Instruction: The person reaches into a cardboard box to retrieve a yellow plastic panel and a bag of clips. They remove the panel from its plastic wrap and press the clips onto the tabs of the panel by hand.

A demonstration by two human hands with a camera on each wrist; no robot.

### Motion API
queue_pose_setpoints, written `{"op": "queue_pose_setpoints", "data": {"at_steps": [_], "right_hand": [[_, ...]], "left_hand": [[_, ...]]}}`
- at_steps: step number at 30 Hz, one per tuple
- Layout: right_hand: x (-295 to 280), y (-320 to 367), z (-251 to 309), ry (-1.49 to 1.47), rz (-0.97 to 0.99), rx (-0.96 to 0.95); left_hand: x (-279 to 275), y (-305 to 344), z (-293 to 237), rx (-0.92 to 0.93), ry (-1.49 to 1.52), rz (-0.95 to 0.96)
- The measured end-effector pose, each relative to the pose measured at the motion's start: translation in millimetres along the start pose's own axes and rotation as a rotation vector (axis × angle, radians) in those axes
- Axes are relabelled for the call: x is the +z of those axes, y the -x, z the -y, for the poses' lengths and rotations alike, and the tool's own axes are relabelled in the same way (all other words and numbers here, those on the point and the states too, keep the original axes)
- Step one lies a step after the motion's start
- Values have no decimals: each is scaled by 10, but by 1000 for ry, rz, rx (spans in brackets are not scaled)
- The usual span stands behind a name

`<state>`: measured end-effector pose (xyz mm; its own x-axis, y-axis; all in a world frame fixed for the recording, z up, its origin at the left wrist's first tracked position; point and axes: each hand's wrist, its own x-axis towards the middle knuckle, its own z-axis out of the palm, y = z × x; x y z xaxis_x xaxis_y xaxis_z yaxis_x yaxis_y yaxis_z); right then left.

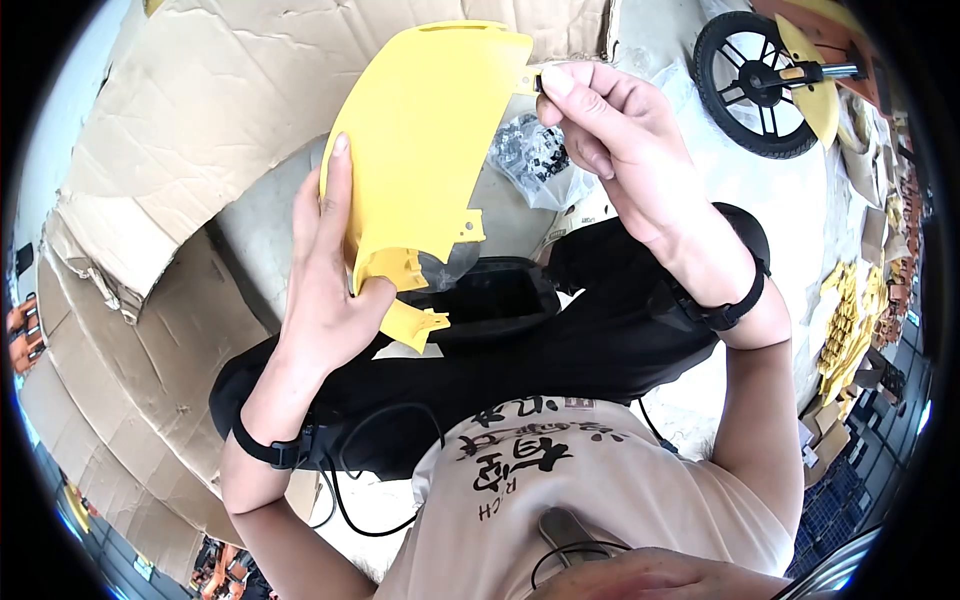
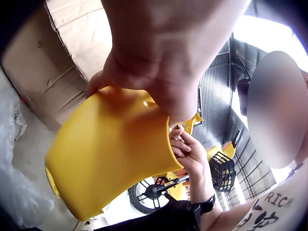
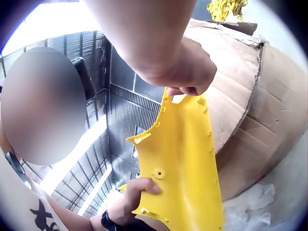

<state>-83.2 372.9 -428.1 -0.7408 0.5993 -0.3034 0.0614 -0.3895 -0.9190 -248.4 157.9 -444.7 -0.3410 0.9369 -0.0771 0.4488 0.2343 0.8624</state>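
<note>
- Cardboard sheets (image 1: 230, 110), creased and torn, lie flat on the floor beyond the person's knees.
- Yellow plastic mudguard panel (image 1: 425, 150), curved with small tabs along its edges, is held up in the air in front of the chest, above the black-trousered lap, with both hands on it.
- Black spoked wheel (image 1: 757, 85) lies well apart on the floor at the upper right (a yellow part rests across it).
- Left hand (image 1: 325, 290) grips the panel's lower end: the thumb curls over the bottom edge and the fingers lie straight up its side.
- Right hand (image 1: 610, 130) pinches a small tab at the panel's upper corner between thumb and curled fingers.
- Clear bag of dark small parts (image 1: 530, 150) lies on the floor behind the panel.
</note>
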Motion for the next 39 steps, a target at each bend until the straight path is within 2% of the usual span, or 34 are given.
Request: {"op": "queue_pose_setpoints", "data": {"at_steps": [1, 4, 11, 13, 17, 20, 21, 23, 25, 27, 28, 29, 30, 31, 33, 37, 39], "right_hand": [[7, 6, -23, 89, -37, -33], [23, -1, -97, 44, -87, -69], [89, 9, -209, -73, -171, -56], [27, -36, -120, 16, -67, -30], [3, -75, -45, 83, 18, 21], [55, -92, -3, 107, 8, -57], [49, -91, 46, 30, 80, -72], [68, -72, 77, -38, 155, -88], [113, -55, 27, -239, 254, 10], [148, -36, 26, -282, 298, 73], [177, -16, 14, -381, 333, 126], [188, -5, -6, -480, 368, 183], [171, -9, -59, -462, 420, 149], [153, -18, -104, -457, 424, 156], [133, -33, -168, -464, 458, 56], [206, -30, -180, -502, 374, 26], [245, -7, -129, -619, 320, 118]], "left_hand": [[-2, -4, -9, 11, -39, 7], [44, 9, -46, -36, -162, -18], [157, 25, -2, -48, -130, -25], [125, 28, -7, -43, -146, 22], [81, 40, 96, -80, -76, 102], [176, 62, 180, -125, 712, 312], [146, 34, 78, -120, 714, 302], [80, -15, -91, -304, 895, 284], [85, -27, -106, -283, 889, 257], [106, -1, -56, -117, 866, 264], [110, 12, 1, -113, 873, 260], [113, 31, 73, -70, 736, 265], [121, 45, 112, -30, 597, 267], [123, 52, 105, -32, 603, 259], [114, 63, 92, -16, 440, 219], [128, 48, 150, 36, 398, 167], [88, 44, 169, 156, 245, 147]]}}
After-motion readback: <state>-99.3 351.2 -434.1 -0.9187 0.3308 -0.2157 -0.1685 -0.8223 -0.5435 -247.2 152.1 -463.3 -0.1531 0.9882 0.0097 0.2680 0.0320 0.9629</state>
